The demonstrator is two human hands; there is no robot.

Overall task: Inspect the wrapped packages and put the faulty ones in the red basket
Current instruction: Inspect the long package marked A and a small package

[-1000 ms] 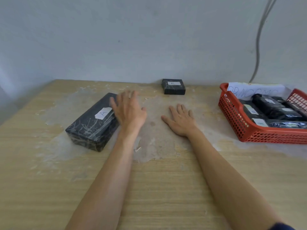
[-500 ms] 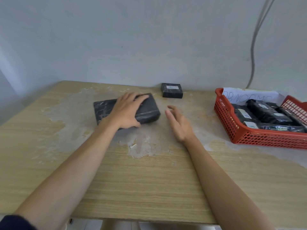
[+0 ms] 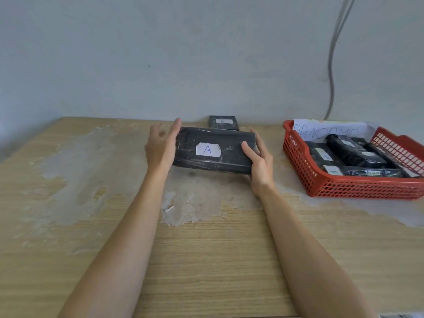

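Head view shows the large black-wrapped package (image 3: 214,150) tilted up off the wooden table (image 3: 206,260), its broad face with the white "A" label (image 3: 208,149) turned toward the camera. Right hand (image 3: 260,161) is closed on the package's right end, thumb across the front face and fingers behind. Left hand (image 3: 160,148) stands at the left end with fingers spread and loose; the palm seems to rest against that end, but I cannot tell whether it truly grips. Behind the package, against the wall, a smaller black package (image 3: 223,123) lies flat on the table. Well to the right stands the red basket (image 3: 358,187), which already holds several black packages and a paper sign at its back. The step in hand looks like the inspection itself. To do it well, the left hand should take a firm hold on its end so the weight is shared, then both hands should turn the package slowly, showing each face and seam in turn, looking for tears, loose film or an open edge. The film looks glossy and may slip, so grip the ends rather than the faces, and keep it low over the table
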